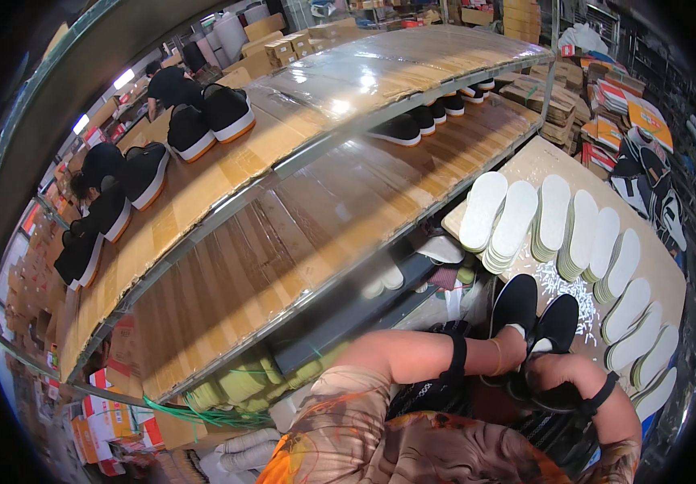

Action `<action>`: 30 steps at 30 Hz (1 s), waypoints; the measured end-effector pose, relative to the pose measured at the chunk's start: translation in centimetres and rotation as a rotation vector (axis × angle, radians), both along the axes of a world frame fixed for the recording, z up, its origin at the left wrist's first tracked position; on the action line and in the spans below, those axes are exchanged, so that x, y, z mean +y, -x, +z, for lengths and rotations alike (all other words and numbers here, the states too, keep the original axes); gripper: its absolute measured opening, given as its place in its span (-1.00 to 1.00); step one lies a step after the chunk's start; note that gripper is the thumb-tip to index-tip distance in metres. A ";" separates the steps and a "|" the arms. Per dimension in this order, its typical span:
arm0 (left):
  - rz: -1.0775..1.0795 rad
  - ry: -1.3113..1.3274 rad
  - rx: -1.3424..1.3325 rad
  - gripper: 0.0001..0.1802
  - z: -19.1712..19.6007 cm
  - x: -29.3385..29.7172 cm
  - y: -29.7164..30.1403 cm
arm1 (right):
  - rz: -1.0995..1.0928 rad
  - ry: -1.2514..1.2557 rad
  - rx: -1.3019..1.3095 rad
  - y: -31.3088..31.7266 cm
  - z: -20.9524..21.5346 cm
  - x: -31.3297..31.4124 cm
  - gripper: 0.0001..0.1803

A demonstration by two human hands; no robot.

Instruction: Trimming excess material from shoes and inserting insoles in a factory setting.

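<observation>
Black shoes (516,297), side by side, left hand (511,350) curled round one heel, right hand (548,372) gripping the other's

Left hand (511,352) and right hand (548,373) hold two black shoes (515,300); white insoles (554,211) in rows on counter (608,187), more dark shoes (227,109) on shelf (202,210).

Left shoe (515,300) and right shoe (558,319), both black, side by side, toes pointing forward, white showing at openings; left toe slightly farther ahead.
</observation>
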State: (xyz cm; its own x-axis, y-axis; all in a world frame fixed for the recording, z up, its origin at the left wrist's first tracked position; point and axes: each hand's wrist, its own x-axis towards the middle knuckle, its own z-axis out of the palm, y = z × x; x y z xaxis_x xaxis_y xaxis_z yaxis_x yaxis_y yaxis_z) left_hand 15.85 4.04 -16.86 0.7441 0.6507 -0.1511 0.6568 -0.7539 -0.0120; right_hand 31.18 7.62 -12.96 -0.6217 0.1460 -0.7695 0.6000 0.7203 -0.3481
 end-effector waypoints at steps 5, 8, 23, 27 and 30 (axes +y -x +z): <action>-0.238 -0.132 0.282 -0.81 1.7 0.4 -0.3 | -0.091 -0.063 0.156 -0.4 0.3 -0.7 -0.51; -0.292 0.110 0.231 -0.68 3.5 0.9 0.7 | -0.098 -0.238 0.084 -1.5 -1.7 -1.5 -0.46; -0.066 0.187 0.394 -0.71 0.6 3.6 -3.8 | -0.393 -0.422 0.111 -0.2 1.6 -4.0 -0.44; -0.232 0.118 0.311 -0.70 1.0 4.5 -1.4 | -0.259 -0.530 0.092 0.5 1.0 -3.7 -0.42; -0.161 0.471 0.524 -0.78 2.1 6.0 -2.3 | -0.293 -0.555 0.131 0.6 0.9 -3.9 -0.43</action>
State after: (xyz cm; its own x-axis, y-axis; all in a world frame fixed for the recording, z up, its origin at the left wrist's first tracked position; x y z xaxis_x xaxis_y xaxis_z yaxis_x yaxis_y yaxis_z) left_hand 18.12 10.04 -14.73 0.5782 0.3169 -0.7518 0.5339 -0.8438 0.0550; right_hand 30.62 3.75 -12.03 -0.5795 0.6790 -0.4508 0.7769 0.6273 -0.0539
